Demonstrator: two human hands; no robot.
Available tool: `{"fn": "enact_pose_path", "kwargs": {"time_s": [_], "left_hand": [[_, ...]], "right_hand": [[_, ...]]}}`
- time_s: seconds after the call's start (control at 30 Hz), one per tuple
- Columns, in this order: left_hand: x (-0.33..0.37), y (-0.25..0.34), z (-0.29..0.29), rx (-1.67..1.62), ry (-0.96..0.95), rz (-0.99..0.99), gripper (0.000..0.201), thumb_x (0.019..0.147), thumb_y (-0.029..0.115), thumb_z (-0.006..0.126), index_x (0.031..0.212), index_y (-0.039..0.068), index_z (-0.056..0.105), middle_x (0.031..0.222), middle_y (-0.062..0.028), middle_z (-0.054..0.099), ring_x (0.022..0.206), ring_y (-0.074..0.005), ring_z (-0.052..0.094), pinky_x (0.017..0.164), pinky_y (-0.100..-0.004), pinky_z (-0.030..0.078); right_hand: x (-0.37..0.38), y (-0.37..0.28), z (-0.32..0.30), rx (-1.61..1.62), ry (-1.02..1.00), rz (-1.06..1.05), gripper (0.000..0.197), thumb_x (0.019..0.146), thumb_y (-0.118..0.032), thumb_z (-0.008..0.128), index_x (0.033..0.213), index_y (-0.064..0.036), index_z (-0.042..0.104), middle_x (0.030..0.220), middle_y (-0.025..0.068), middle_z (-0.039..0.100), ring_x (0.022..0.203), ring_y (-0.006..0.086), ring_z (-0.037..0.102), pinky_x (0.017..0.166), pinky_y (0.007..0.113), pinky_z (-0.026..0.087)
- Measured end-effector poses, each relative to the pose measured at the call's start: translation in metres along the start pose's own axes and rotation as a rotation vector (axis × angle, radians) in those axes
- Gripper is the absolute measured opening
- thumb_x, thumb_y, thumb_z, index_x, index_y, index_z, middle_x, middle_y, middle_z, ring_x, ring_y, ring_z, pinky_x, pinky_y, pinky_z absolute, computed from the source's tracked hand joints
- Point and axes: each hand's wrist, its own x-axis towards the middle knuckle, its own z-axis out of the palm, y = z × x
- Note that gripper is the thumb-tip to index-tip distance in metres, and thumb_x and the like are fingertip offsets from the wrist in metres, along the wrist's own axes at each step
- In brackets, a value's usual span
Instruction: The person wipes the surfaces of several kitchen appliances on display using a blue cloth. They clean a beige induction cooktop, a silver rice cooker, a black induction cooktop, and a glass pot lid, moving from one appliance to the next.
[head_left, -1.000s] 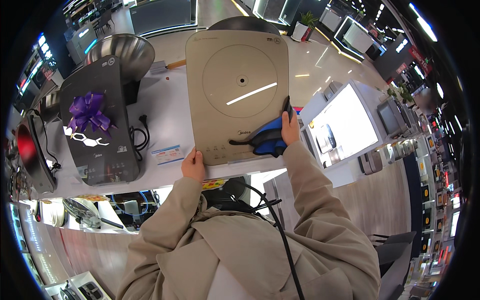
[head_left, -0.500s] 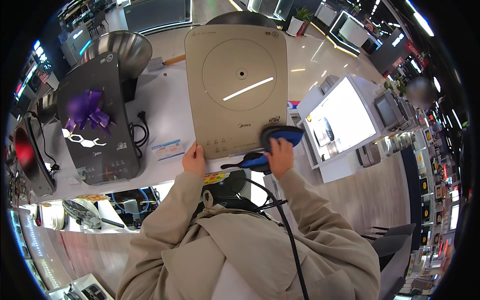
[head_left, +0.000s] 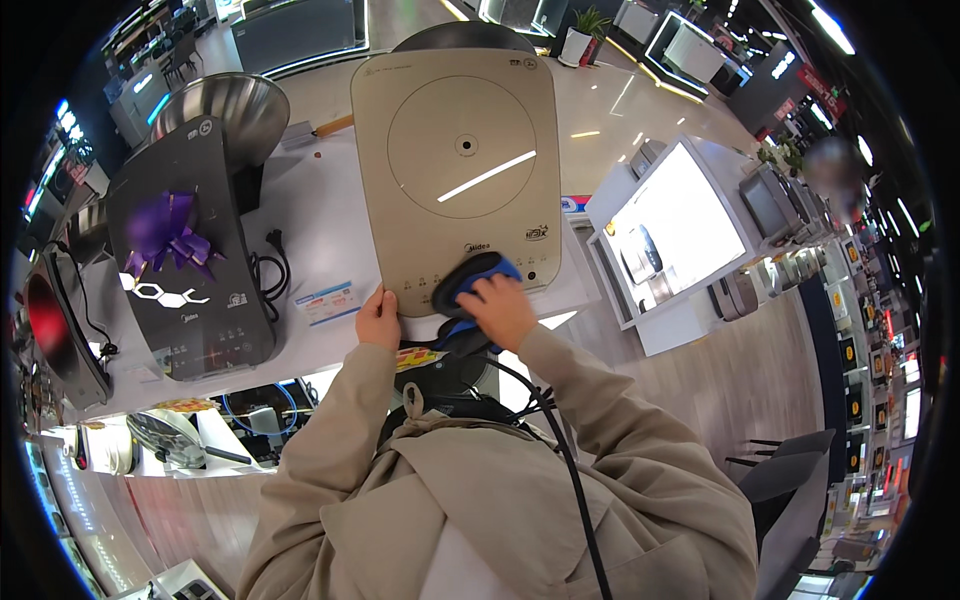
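A gold induction cooktop point(head_left: 460, 230) with a ring on its glossy face stands tilted on the white display counter. My left hand point(head_left: 378, 318) is closed on its lower left corner, thumb along the edge. In my right hand point(head_left: 497, 310) is a blue and black pad point(head_left: 470, 283), a cleaning pad by its look, pressed against the cooktop's lower face over the control marks. My fingers are bent over its blue back. A second blue and black piece shows just below; whether it is joined to the pad I cannot tell.
Left stands a dark cooktop point(head_left: 190, 270) with a purple bow point(head_left: 172, 240), a coiled black cord point(head_left: 270, 270) and a price card point(head_left: 327, 303) beside it. A steel wok point(head_left: 225, 110) is behind. A bright screen point(head_left: 675, 215) stands right. A black cable point(head_left: 572, 470) crosses my front.
My right hand has moved left with the pad, from the cooktop's lower right corner to the middle of its lower edge. My left hand stays on the corner. The view has shifted slightly.
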Motion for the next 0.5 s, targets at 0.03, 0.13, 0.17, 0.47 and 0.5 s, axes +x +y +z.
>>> {"fn": "enact_pose_path", "kwargs": {"time_s": [0.03,0.13,0.17,0.47,0.5], "left_hand": [[-0.001,-0.001,-0.001,-0.025,-0.010,-0.010,0.042,0.102,0.024,0.060,0.136,-0.001,0.058,0.113,-0.0064,0.070,0.097,-0.0110,0.060,0.085,-0.0259,0.050],[-0.002,0.001,-0.001,-0.069,-0.044,-0.080,0.041,0.102,0.023,0.059,0.136,0.001,0.059,0.111,-0.0039,0.069,0.093,-0.0097,0.059,0.081,-0.0253,0.050],[-0.003,0.007,0.000,-0.063,-0.060,-0.131,0.040,0.102,0.023,0.059,0.136,0.001,0.059,0.110,-0.0030,0.069,0.092,-0.0092,0.058,0.080,-0.0252,0.050],[-0.003,-0.004,0.002,-0.001,0.011,-0.069,0.036,0.101,0.025,0.057,0.131,0.007,0.063,0.112,-0.0122,0.073,0.100,-0.0179,0.067,0.089,-0.0307,0.050],[-0.002,-0.005,0.002,-0.007,0.017,-0.074,0.036,0.101,0.025,0.057,0.131,0.007,0.064,0.113,-0.0122,0.073,0.101,-0.0183,0.067,0.089,-0.0310,0.050]], "right_hand": [[-0.008,0.011,-0.004,0.003,0.016,0.039,0.033,0.077,-0.013,0.065,0.110,-0.0208,0.065,0.101,0.0050,0.055,0.100,0.0291,0.054,0.082,0.045,0.045],[-0.039,0.053,-0.009,-0.025,0.023,0.153,0.044,0.069,-0.008,0.072,0.110,-0.0218,0.065,0.103,0.0041,0.055,0.101,0.0311,0.052,0.082,0.047,0.045],[-0.049,0.067,-0.015,-0.029,-0.002,0.212,0.046,0.068,-0.006,0.073,0.110,-0.0208,0.065,0.105,0.0040,0.055,0.100,0.0318,0.052,0.083,0.046,0.045],[-0.071,0.082,-0.027,-0.214,0.159,0.137,0.032,0.076,-0.010,0.065,0.107,-0.0170,0.065,0.098,0.0043,0.056,0.091,0.0295,0.053,0.077,0.043,0.044],[-0.068,0.072,-0.026,-0.198,0.173,0.075,0.029,0.077,-0.012,0.063,0.106,-0.0159,0.065,0.098,0.0042,0.056,0.089,0.0286,0.052,0.076,0.043,0.044]]}}
